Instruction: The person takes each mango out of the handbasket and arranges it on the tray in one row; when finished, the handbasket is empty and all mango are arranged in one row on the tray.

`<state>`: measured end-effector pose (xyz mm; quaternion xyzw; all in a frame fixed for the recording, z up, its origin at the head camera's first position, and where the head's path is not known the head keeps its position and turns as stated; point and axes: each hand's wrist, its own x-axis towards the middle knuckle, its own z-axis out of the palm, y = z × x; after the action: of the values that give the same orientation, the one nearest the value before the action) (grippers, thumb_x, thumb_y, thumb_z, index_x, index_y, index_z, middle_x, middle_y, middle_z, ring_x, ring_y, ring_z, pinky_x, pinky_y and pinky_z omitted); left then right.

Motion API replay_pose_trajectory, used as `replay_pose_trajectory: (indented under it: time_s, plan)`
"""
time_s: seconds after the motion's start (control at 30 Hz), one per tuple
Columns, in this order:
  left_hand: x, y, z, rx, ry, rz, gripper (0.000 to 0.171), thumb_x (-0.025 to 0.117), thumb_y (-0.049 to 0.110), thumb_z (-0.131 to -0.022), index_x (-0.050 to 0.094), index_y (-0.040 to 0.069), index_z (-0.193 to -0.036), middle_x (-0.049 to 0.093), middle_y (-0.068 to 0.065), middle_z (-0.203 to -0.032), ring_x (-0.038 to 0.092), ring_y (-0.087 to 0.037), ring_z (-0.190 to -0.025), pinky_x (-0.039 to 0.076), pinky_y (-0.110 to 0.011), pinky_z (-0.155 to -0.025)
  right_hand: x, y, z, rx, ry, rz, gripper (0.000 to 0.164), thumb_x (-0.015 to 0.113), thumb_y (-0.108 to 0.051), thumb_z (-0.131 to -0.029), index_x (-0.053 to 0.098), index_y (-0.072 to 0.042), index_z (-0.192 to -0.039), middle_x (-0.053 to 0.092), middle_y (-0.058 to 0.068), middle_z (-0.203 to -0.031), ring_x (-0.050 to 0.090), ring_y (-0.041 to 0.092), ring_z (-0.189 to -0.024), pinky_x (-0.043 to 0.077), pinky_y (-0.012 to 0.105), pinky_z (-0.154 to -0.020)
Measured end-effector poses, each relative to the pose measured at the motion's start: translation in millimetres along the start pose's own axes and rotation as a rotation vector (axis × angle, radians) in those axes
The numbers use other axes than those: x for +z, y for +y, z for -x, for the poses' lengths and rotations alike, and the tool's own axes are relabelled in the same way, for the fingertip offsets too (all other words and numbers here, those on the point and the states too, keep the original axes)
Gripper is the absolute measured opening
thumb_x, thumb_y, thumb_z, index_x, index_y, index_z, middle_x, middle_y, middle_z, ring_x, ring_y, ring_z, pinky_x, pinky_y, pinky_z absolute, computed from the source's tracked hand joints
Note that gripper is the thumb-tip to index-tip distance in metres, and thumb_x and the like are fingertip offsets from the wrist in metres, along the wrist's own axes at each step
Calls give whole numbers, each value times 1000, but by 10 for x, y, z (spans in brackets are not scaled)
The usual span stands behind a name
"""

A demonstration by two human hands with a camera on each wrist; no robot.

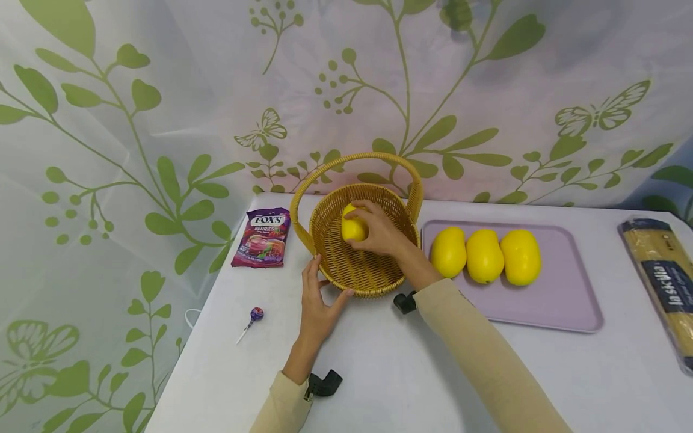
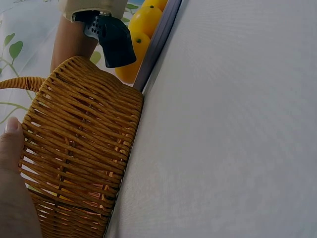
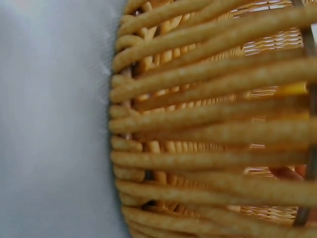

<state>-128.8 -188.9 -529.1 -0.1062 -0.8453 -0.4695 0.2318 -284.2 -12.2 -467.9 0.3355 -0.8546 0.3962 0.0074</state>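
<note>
A wicker basket [image 1: 354,270] with a tall arched handle stands at the back middle of the table. Inside it, my right hand [image 1: 381,231] grips a yellow mango [image 1: 353,227] between thumb and fingers. My left hand [image 1: 318,307] rests against the basket's near left side, its fingers by the handle's base and its thumb along the front rim. From the left wrist, the thumb [image 2: 11,144] shows at the rim of the woven wall [image 2: 84,139]. Through the weave [image 3: 198,114], the right wrist view gives only slivers of yellow and fingertips.
Right of the basket lies a lilac tray [image 1: 568,288] bearing three mangoes [image 1: 484,257]. A purple Fox's candy bag [image 1: 262,237] is to the left, with a lollipop [image 1: 255,314] nearer me. At the far right edge is a pasta packet [image 1: 663,282]. A patterned curtain [image 1: 346,126] hangs behind.
</note>
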Motion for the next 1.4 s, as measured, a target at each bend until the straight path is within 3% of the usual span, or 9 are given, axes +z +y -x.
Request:
replay_pose_trajectory:
  time_s: [0.6, 0.8, 0.9, 1.03, 1.4]
  plan:
    - [39, 74, -8, 27, 2, 4, 95, 81, 23, -81, 22, 11, -155, 32, -23, -150, 41, -38, -134, 56, -44, -89, -91, -65, 82, -34, 35, 52, 52, 79, -24, -80, 62, -12, -127, 36, 14, -151, 31, 37, -140, 44, 55, -104]
    - [56, 66, -3, 23, -10, -3, 94, 81, 23, -82, 24, 2, -153, 31, -23, -151, 41, -36, -135, 56, -43, -89, -156, -81, 130, -56, 62, 69, 53, 80, -24, -79, 62, -13, -127, 36, 11, -151, 32, 35, -140, 42, 55, -106]
    - [57, 60, -12, 24, -8, 5, 94, 81, 20, -81, 23, 5, -154, 31, -23, -151, 41, -36, -135, 56, -43, -89, -190, -111, 160, -89, 69, 85, 54, 80, -25, -79, 61, -13, -127, 37, 12, -150, 32, 34, -141, 39, 55, -109]
    - [47, 49, -19, 31, 1, 7, 95, 81, 20, -82, 21, 11, -155, 32, -23, -150, 42, -38, -134, 56, -44, -89, -256, -192, 265, -140, 92, 83, 53, 80, -25, -78, 62, -12, -126, 38, 12, -150, 30, 35, -142, 33, 57, -113]
    - [2, 17, 22, 7, 4, 1, 93, 79, 27, -84, 22, 10, -155, 31, -23, -151, 38, -35, -138, 55, -43, -91, -430, -302, 772, -269, 190, 50, 53, 83, -20, -73, 63, -12, -122, 40, 17, -147, 31, 42, -140, 32, 62, -111]
